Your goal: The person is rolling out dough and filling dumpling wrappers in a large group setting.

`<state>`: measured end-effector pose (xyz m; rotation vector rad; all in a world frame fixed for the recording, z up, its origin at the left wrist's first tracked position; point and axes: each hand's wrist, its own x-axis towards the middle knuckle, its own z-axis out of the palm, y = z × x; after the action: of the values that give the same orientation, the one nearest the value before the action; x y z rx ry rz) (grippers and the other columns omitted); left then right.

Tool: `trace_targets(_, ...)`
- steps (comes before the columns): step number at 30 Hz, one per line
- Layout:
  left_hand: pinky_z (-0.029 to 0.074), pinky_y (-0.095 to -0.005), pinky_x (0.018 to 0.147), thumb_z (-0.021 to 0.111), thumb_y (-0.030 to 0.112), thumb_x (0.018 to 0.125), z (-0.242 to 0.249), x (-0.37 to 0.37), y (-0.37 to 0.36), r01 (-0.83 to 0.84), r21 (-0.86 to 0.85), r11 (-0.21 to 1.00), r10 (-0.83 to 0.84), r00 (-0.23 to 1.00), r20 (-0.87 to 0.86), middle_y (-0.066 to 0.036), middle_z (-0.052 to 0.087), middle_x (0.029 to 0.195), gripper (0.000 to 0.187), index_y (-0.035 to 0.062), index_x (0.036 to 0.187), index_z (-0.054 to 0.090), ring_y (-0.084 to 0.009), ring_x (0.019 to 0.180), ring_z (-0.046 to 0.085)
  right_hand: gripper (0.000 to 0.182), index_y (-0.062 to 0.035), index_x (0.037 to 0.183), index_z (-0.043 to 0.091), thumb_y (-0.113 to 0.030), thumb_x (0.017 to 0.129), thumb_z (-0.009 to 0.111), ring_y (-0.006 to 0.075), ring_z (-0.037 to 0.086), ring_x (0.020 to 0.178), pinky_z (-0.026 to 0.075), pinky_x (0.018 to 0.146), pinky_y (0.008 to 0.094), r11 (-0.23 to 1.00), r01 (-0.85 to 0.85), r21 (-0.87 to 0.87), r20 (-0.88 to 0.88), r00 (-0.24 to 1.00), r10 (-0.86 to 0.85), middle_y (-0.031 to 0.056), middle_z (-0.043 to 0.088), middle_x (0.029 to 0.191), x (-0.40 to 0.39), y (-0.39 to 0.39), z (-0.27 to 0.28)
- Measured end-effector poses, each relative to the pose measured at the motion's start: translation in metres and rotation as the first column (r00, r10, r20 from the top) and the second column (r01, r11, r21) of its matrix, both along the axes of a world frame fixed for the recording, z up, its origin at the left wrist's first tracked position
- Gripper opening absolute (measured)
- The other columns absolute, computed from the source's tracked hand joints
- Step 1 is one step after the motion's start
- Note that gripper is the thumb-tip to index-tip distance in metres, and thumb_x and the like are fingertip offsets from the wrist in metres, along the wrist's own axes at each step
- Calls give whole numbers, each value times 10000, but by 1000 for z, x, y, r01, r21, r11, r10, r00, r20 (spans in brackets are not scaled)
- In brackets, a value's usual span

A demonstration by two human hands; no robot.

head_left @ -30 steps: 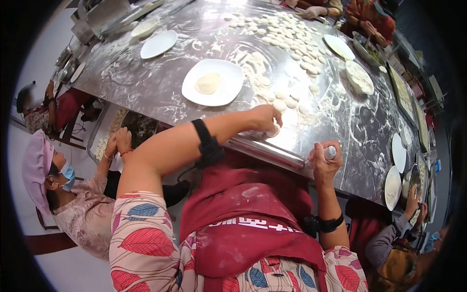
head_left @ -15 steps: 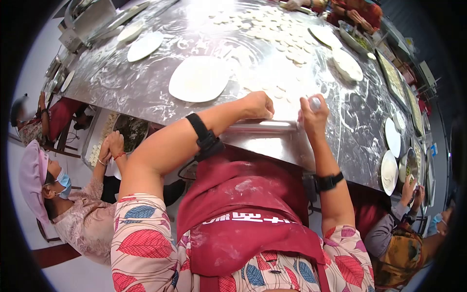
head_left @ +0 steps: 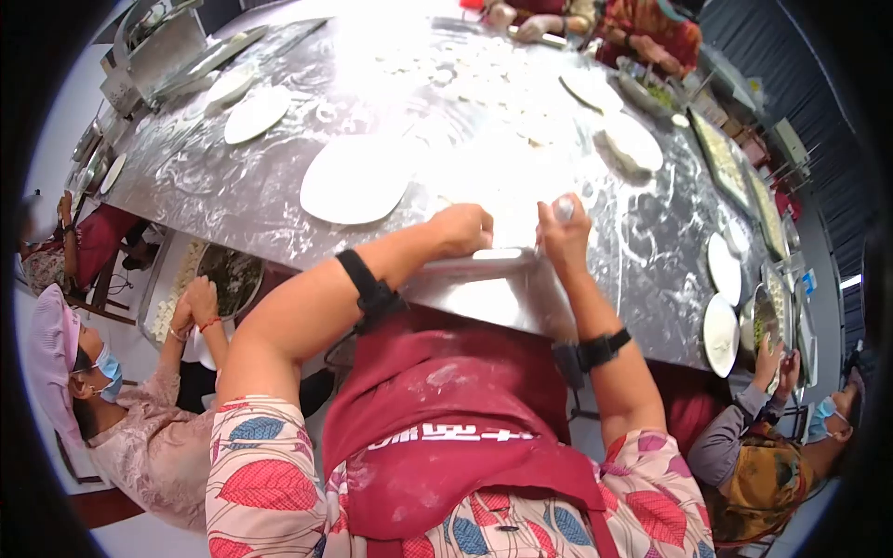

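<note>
My left hand [head_left: 462, 230] is closed near the front edge of the steel table [head_left: 233, 191], its fingers curled down. What they hold, if anything, is hidden. My right hand [head_left: 567, 244] is wrapped round what looks like a rolling pin [head_left: 564, 208]; only its greyish rounded end shows. Both hands are just above a shiny metal sheet [head_left: 502, 296] that hangs over the table edge. Beyond them, many small pale dough rounds [head_left: 446, 74] lie on the floured surface, partly washed out by glare.
A large white plate [head_left: 353, 186] lies left of my hands, another [head_left: 256, 116] behind it. A floury plate [head_left: 633, 144] sits at right, near trays [head_left: 721, 153]. A person [head_left: 121, 391] sits at left, another [head_left: 772, 446] at right; a co-worker's hands [head_left: 539, 28] are across the table.
The whole view has shifted: the table and plates sit lower on the left and further left overall. My hands keep nearly the same place over the metal sheet, both still closed.
</note>
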<state>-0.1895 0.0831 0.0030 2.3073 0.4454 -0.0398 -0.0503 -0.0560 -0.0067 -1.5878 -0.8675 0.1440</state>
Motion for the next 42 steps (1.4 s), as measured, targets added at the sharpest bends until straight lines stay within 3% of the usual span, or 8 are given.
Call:
trace_targets(7,507,-373,696,653,125,656,-9,-16,4,-14,-185,983,15,1000,7,-155,661,757,109,65,740,690,-280,757,651,140,-49,802,475,-52,850,607,98,497,400,352,348,234,999,33,0,-154,988,-33,49,530,521,-36,-53,0)
trace_targets(11,499,-387,695,677,229,678,1,3,1,13,165,986,-8,999,-33,-184,655,800,195,79,799,705,-317,792,642,180,-60,759,462,-56,837,624,94,468,384,343,334,243,997,72,-16,148,987,-69,10,485,524,8,4,-11)
trace_targets(15,487,-351,632,667,113,691,-12,-1,5,105,65,992,-107,994,24,-142,661,758,159,21,820,670,-249,679,630,186,-53,742,462,-40,819,630,86,474,410,350,360,243,1000,12,21,-212,977,-7,6,497,541,-23,-31,5)
trace_targets(20,487,-330,644,660,74,693,3,-17,8,-12,-264,965,-28,989,-144,-135,657,760,167,1,842,649,-224,699,628,142,-36,769,475,-28,831,602,89,483,417,359,358,241,998,-34,44,-174,984,41,24,508,537,-33,-47,6)
trace_targets(24,477,-349,662,644,113,715,3,7,11,41,162,986,-30,997,-71,-152,655,771,170,4,845,649,-253,716,619,163,-20,761,463,-61,817,610,95,455,409,355,379,270,1000,6,20,-22,1000,-6,29,494,521,-1,17,8)
trace_targets(32,484,-336,658,657,96,711,-3,-10,8,-13,-260,965,-15,994,-106,-145,650,753,150,4,829,651,-255,723,629,163,-35,742,470,-15,820,611,101,509,423,374,373,245,998,0,66,-123,992,8,29,534,549,-45,-59,8)
trace_targets(37,475,-372,699,588,193,787,0,7,7,74,178,981,-74,997,-8,-183,643,773,226,-19,844,643,-291,743,627,189,-8,761,472,-73,785,648,115,487,461,385,431,290,997,71,-15,72,995,-70,38,519,547,9,16,-5)
trace_targets(42,461,-368,663,628,173,746,-7,-1,6,146,55,988,-146,989,-15,-159,638,744,216,-18,845,634,-258,704,599,136,-19,826,492,-40,826,627,92,507,446,389,378,243,999,22,-39,-114,993,-26,27,530,571,-32,-40,18)
